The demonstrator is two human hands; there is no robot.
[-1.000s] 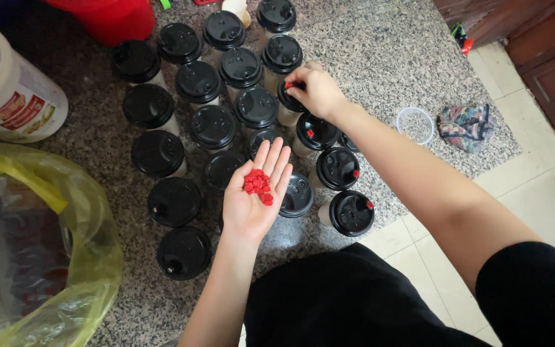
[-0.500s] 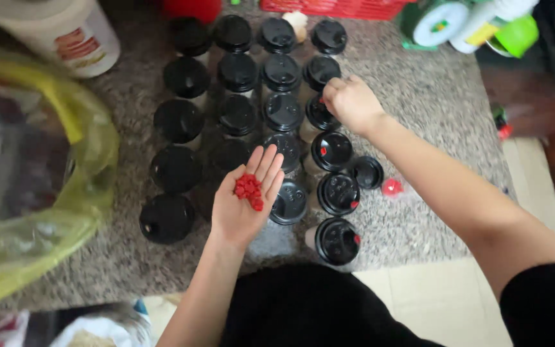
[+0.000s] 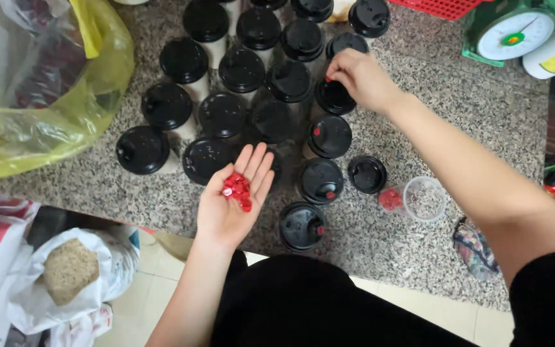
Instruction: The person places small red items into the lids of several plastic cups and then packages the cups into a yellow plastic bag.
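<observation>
From the head camera we look straight down on a speckled grey stone worktop (image 3: pixel 483 122) crowded with clear cups (image 3: pixel 184 80) capped by round black lids (image 3: pixel 142 150), set in rough rows.

Our left hand (image 3: pixel 234 199) lies palm up over the near edge of the worktop, fingers spread and slightly curled, so this grip is apart and clamps nothing. In its palm sits a small heap of red plugs (image 3: pixel 237 189), tiny glossy bright-red bits bunched together just below the fingers.

Our right hand (image 3: pixel 360 78) reaches to a black lid (image 3: pixel 334 97) in the right-hand column of cups. Its fingertips are pinched together on one red plug at the lid's far edge; only a speck of red shows between them.

Three lids nearer us in that column already carry a red dot: one (image 3: pixel 329 136) just below the right hand, the next (image 3: pixel 321 181), and the nearest (image 3: pixel 301 225) at the worktop's front edge. A loose black lid (image 3: pixel 367 174) lies flat just beside them, and beyond it a small clear cup (image 3: pixel 424 199) with a little red piece (image 3: pixel 390 198) touching its left side.

At upper left a yellow plastic bag (image 3: pixel 46 122) slumps on the worktop. At upper right stands a green kitchen scale (image 3: pixel 515 32) with a white dial. Down on the floor at lower left sits an open white sack (image 3: pixel 72 273) of brownish grain.
</observation>
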